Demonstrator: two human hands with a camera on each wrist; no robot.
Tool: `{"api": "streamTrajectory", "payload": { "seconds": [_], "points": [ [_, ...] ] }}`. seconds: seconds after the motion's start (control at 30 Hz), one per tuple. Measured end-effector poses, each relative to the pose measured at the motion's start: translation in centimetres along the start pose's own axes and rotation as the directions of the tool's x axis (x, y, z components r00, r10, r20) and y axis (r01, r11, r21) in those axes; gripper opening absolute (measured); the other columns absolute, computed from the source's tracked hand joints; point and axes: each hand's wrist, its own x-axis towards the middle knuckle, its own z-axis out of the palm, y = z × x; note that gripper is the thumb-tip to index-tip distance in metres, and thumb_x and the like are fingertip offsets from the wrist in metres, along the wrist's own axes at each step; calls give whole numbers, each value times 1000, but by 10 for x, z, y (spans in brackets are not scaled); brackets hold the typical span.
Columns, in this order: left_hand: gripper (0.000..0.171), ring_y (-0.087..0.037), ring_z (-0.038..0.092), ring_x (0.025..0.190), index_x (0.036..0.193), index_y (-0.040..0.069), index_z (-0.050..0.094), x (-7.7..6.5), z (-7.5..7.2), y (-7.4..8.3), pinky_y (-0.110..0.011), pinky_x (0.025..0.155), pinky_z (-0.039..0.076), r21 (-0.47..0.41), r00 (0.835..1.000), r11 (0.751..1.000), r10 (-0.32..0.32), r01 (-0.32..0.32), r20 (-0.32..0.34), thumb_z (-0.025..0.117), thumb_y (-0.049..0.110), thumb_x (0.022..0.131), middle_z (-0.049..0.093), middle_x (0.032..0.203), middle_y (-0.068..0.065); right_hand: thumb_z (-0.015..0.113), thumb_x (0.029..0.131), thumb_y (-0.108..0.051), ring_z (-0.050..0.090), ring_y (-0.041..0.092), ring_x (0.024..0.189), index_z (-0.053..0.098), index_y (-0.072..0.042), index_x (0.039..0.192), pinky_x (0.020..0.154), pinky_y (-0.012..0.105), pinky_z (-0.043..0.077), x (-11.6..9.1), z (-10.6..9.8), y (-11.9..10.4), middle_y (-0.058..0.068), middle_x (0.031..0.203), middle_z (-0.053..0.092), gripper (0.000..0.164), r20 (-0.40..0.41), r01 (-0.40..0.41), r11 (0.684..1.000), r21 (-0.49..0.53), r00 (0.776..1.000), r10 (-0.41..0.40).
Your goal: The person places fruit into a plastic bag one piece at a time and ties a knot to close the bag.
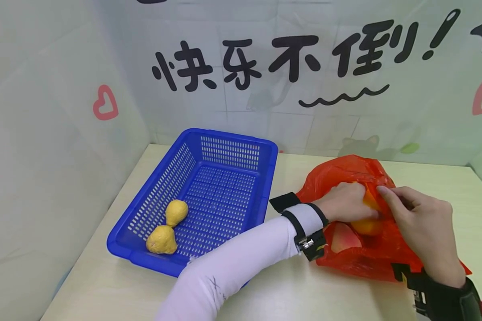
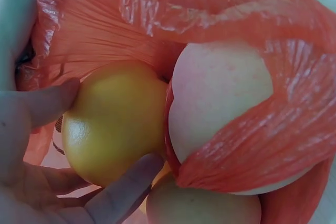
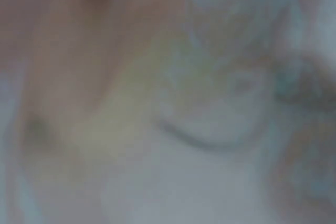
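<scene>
A red plastic bag [image 1: 353, 167] lies on the table at the right, its mouth spread, with fruit inside. My left hand [image 1: 345, 203] reaches into it and holds an orange [image 2: 115, 121], thumb on one side and fingers on the other in the left wrist view. Another orange fruit [image 1: 367, 226] shows below that hand. Beside it sits a pinkish peach [image 1: 344, 237]; the left wrist view has a large pale peach [image 2: 215, 87] partly covered by the bag. With thumb and fingers my right hand [image 1: 423, 220] pinches the bag's edge. The right wrist view is too blurred to read.
To the left stands a blue plastic basket [image 1: 267, 178] with perforated sides. Two yellow, lumpy pear-shaped fruits, one upper [image 1: 176, 212] and one lower [image 1: 162, 240], lie in its near left corner. A printed cloth backdrop [image 1: 241, 120] rises behind the table.
</scene>
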Motion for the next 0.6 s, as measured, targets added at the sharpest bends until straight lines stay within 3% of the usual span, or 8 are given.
{"api": "streamTrajectory", "payload": {
  "seconds": [0.6],
  "points": [
    [26,-6,53,61,80,17,54,2,1,6,-16,54,40,55,999,998,15,-17,38,55,34,100,51,64,4,73,89,-15,39,-10,55,75,1,91,52,5,35,5,-5,1,17,68,67,17,20,-21,1000,6,1000,21]
  ]
}}
